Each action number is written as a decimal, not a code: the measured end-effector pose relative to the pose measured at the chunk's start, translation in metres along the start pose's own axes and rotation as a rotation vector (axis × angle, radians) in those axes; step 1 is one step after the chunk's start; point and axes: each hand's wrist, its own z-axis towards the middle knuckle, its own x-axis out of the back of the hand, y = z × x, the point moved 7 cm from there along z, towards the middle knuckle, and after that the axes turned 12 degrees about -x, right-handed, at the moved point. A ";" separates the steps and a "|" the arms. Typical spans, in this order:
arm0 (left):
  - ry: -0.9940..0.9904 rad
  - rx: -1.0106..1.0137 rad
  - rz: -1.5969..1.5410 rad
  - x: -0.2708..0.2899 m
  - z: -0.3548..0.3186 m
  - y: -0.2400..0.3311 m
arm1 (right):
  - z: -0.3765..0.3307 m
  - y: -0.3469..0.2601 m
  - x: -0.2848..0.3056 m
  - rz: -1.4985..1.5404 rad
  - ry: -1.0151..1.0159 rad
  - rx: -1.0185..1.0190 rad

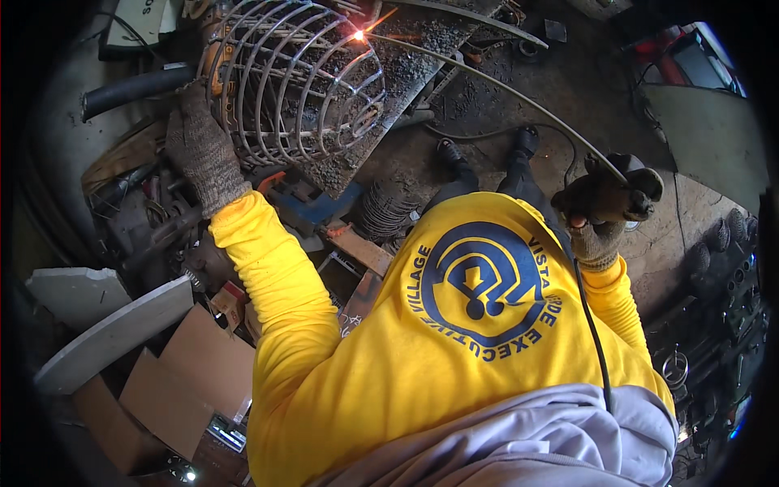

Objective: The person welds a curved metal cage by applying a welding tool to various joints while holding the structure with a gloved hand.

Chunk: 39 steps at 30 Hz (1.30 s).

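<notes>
A rounded cage of welded metal bars [304, 89] rests on the worktable at upper left. My left hand [201, 150], in a knitted grey-brown glove, grips the cage's left edge; its fingertips are partly hidden. My right hand [599, 231], also gloved, is closed around a dark electrode holder [613, 191] at the right. From the holder, a long thin welding rod [503, 85] reaches up and left to the cage. A bright orange-white arc [359, 36] with sparks glows where the rod's tip meets the cage's upper right bars.
Dark grit covers the metal worktable [357, 162]. A black tube [138, 89] juts out left of the cage. Below are a coil of wire [381, 215], a cardboard box [191, 373] and a curved pale board [114, 333]. A black cable [596, 341] hangs over my yellow shirt.
</notes>
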 end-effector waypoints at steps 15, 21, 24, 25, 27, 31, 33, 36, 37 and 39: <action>0.107 0.096 -0.153 0.001 0.000 0.005 | -0.002 0.012 0.009 0.086 0.012 -0.062; 0.118 0.190 -0.346 -0.016 0.000 -0.024 | -0.007 0.019 0.018 0.041 0.044 -0.066; 0.134 -0.184 0.470 0.009 -0.001 -0.084 | -0.001 0.015 0.013 -0.053 0.022 -0.102; 0.025 -0.264 0.586 -0.003 0.005 -0.067 | 0.000 0.013 0.015 -0.090 0.051 -0.094; -0.159 -0.455 0.840 -0.008 0.007 -0.029 | 0.002 0.012 0.017 -0.117 0.066 -0.088; -0.021 -0.526 0.425 0.000 -0.002 0.034 | 0.002 0.013 0.022 -0.024 0.104 -0.152; -0.024 -0.528 0.478 -0.007 -0.002 0.030 | 0.000 0.014 0.025 -0.049 0.156 -0.115; -0.044 -0.545 0.546 -0.005 0.001 0.029 | 0.001 0.008 0.017 -0.078 0.126 -0.078; -0.059 -0.563 0.555 -0.004 0.002 0.029 | 0.001 0.011 0.016 -0.055 0.115 -0.078; -0.080 -0.546 0.575 -0.002 0.004 0.030 | 0.003 0.009 0.012 -0.031 0.103 -0.075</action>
